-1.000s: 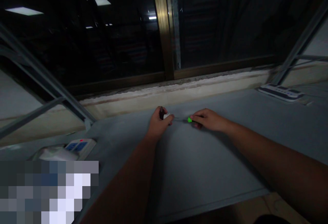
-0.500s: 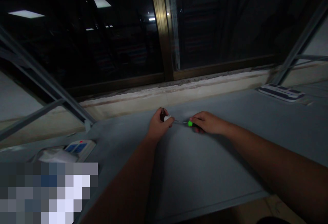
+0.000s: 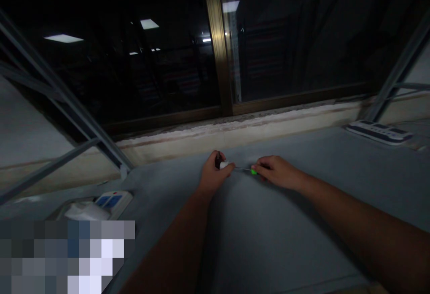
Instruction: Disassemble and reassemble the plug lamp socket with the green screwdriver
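Observation:
A screwdriver with a green-collared handle is gripped in my right hand, its fingers closed round the grip. Its thin metal shaft points left, and the tip meets or nearly meets a small white and dark brown piece; the exact contact is too small to tell. That piece is pinched between the thumb and fingers of my left hand. What kind of piece it is, I cannot make out. Both hands are over the grey tabletop, near its far side.
At left lies a white power strip with blue sockets, beside a white object. Another power strip lies at the far right. Metal frame legs slant up on both sides. Behind the table are a sill and a dark window.
The whole view has shifted, so everything appears lower and slightly to the right. The right-hand fingers now cover more of the screwdriver handle. Both holds continue.

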`<state>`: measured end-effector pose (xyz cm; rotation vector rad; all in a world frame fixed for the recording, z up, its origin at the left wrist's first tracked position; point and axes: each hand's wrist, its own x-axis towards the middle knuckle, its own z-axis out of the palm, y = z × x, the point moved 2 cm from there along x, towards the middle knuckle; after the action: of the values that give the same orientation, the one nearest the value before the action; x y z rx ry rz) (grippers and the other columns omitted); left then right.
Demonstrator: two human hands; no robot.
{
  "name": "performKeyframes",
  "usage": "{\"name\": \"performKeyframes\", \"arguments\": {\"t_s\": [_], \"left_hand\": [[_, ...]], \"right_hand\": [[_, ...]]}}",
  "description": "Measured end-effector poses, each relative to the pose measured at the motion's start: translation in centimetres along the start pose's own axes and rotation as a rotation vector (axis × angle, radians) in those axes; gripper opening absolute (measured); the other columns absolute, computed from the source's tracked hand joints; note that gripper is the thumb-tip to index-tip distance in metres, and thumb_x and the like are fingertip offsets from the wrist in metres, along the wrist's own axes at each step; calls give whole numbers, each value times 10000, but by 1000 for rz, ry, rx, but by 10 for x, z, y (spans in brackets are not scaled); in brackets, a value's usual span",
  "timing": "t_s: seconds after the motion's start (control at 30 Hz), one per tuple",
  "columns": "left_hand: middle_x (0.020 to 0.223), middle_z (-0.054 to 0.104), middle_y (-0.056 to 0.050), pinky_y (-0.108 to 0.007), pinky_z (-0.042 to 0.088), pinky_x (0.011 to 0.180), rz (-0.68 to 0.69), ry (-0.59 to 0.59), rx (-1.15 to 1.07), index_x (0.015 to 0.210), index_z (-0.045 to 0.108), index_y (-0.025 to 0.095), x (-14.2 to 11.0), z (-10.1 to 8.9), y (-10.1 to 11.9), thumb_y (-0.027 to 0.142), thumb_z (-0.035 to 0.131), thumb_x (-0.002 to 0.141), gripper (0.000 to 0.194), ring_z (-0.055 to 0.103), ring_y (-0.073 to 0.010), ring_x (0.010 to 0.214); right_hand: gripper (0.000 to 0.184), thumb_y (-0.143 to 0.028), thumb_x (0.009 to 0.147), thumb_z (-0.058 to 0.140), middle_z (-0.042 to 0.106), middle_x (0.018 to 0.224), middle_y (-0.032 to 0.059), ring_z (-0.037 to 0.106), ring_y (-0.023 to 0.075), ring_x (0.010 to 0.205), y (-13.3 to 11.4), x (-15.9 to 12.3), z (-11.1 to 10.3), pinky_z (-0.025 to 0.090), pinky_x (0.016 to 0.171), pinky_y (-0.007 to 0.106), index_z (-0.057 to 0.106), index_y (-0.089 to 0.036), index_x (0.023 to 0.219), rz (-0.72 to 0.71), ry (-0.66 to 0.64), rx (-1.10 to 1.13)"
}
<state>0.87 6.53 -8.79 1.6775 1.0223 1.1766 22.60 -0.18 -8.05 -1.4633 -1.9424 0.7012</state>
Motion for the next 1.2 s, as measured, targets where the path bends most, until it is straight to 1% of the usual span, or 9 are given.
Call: {"name": "performKeyframes", "arguments": {"t_s": [0.1, 0.2, 0.27, 0.43, 0.63, 0.77, 0.97, 1.1, 1.2], "left_hand": [[643, 506, 79, -220, 429, 519, 3, 37, 25, 840, 491, 227, 1, -1, -3, 279, 752, 689, 306, 519, -104, 524], [647, 496, 80, -223, 442, 519, -1, 51, 32, 841, 480, 230, 2, -2, -3, 284, 745, 690, 310, 514, -108, 535], [659, 501, 78, -228, 447, 518, 1, 45, 31, 840, 478, 230, 1, -1, -2, 284, 740, 693, 305, 515, -107, 532], [651, 495, 80, -244, 455, 531, -14, -16, 48, 837, 474, 230, -1, 1, 1, 268, 727, 705, 288, 539, -114, 520], [650, 492, 80, -233, 427, 530, 43, -2, 78, 850, 481, 225, 1, 2, -3, 243, 707, 719, 261, 535, -108, 526], [659, 481, 82, -226, 406, 536, 59, -13, 72, 863, 479, 222, 2, 1, -2, 263, 721, 719, 285, 517, -100, 540], [665, 476, 83, -229, 427, 556, 51, -43, 27, 866, 468, 223, 0, 2, 3, 274, 727, 722, 301, 531, -101, 554], [685, 475, 77, -235, 444, 533, 34, -18, 25, 859, 470, 224, 0, 3, 3, 284, 730, 721, 300, 529, -104, 547], [669, 466, 82, -235, 448, 525, 33, -1, 27, 851, 463, 226, 0, 2, 2, 296, 743, 720, 317, 526, -103, 533]], "right_hand": [[344, -450, 766, 768, 665, 864, 29, 595, 187, 784, -3, -2, -1, 409, 680, 283, 586, -208, 930, -143, 20, -41], [219, -338, 790, 726, 634, 846, 32, 564, 181, 784, -6, -3, -6, 393, 698, 292, 553, -206, 818, -230, 113, -140], [201, -375, 866, 643, 635, 782, 34, 570, 178, 730, -5, -2, -6, 392, 669, 298, 579, -202, 786, -165, 83, -90], [469, -552, 981, 398, 636, 650, 39, 545, 149, 513, 2, -1, 6, 386, 522, 288, 600, -187, 766, 119, -166, 148], [364, -443, 737, 786, 641, 815, 13, 568, 163, 734, -2, -2, -2, 375, 636, 267, 558, -199, 881, -129, 57, -137], [268, -440, 854, 677, 644, 778, 21, 563, 161, 713, 2, 1, -5, 342, 639, 276, 589, -192, 803, -98, 101, -201], [464, -523, 1000, 411, 590, 649, 12, 528, 142, 588, 7, 3, 0, 353, 597, 274, 594, -184, 741, -38, -97, -30], [344, -462, 792, 755, 620, 829, 10, 555, 157, 745, 3, 0, -5, 370, 653, 257, 575, -188, 899, -188, -27, -92], [265, -375, 809, 742, 610, 831, 12, 538, 153, 755, 0, -1, -9, 354, 672, 262, 560, -185, 844, -232, 105, -174]]}}
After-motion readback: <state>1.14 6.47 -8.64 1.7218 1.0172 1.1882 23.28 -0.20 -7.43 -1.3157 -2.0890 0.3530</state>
